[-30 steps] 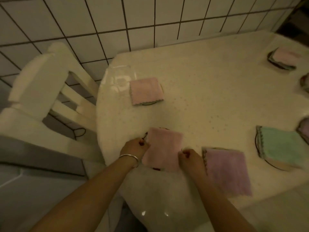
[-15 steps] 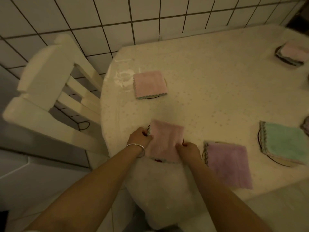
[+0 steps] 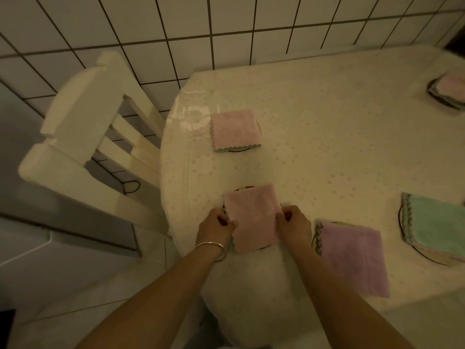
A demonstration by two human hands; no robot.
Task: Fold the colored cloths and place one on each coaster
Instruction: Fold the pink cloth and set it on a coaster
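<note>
The task looks well advanced; five folded cloths show, each lying over a round coaster. Near the front edge of the counter [image 3: 327,127] a folded pink cloth [image 3: 251,217] lies on a coaster [image 3: 242,189] whose rim peeks out at the far and near sides; the left hand [image 3: 216,226] pinches its left edge and the right hand [image 3: 293,224] pinches its right edge, both closed on the fabric, so this one seems to be in its final squaring-up and not yet let go.

Another pink cloth [image 3: 235,129] sits folded farther back on its own coaster [image 3: 239,149], apart from the hands; just beside the right hand a purple cloth [image 3: 352,258] covers a coaster almost entirely, only a sliver of rim showing at its far edge; a green cloth [image 3: 437,222] rests on a dark-rimmed coaster [image 3: 427,258] toward the right; a pale pink cloth [image 3: 450,86] lies on a coaster at the far right corner, partly cut off by the frame.

What is left, judging from here, is to release the near pink cloth; whether more coasters wait beyond the right edge of the view cannot be told. No other containers show; a white chair [image 3: 83,137] stands to the left by the tiled wall.
</note>
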